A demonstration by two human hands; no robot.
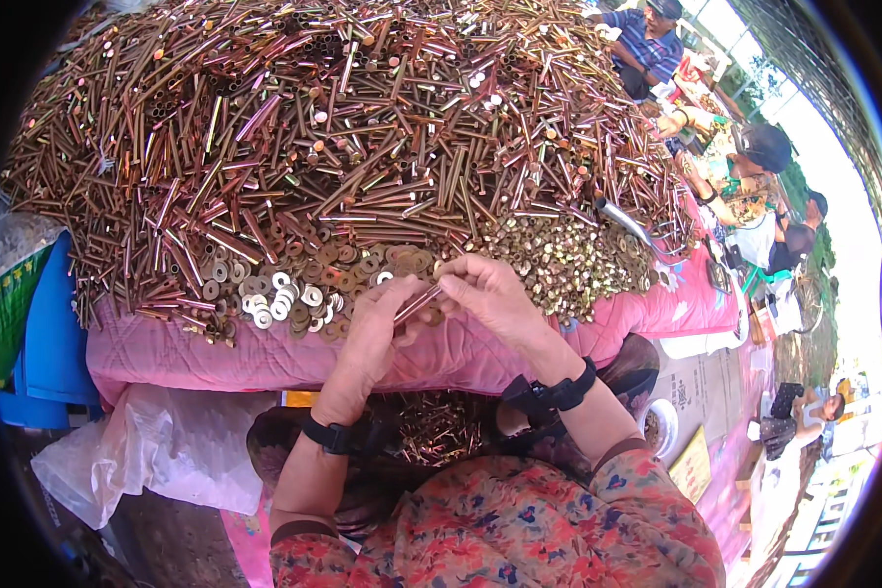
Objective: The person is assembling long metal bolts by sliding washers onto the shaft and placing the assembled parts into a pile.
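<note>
A coppery anchor bolt [417, 305] lies slantwise between my hands, above the near edge of the heap. My left hand [370, 321] is closed around its lower part. At its upper end, the thumb and fingers of my right hand [493, 294] are pinched together; a small part there may be hidden by the fingertips. Just beyond my left hand spread flat washers [282, 296], some silvery, some brassy. Small yellowish nuts [563, 257] are piled beside my right hand. A large heap of long coppery bolts and sleeves [353, 137] rises behind them.
A pink quilted cloth [206, 358] covers the table's near edge. A curved metal tube [625, 220] rests at the heap's right. More bolts [441, 428] lie below, between my knees. Clear plastic sheeting [167, 441] hangs at left. Other people [745, 176] sit along the right side.
</note>
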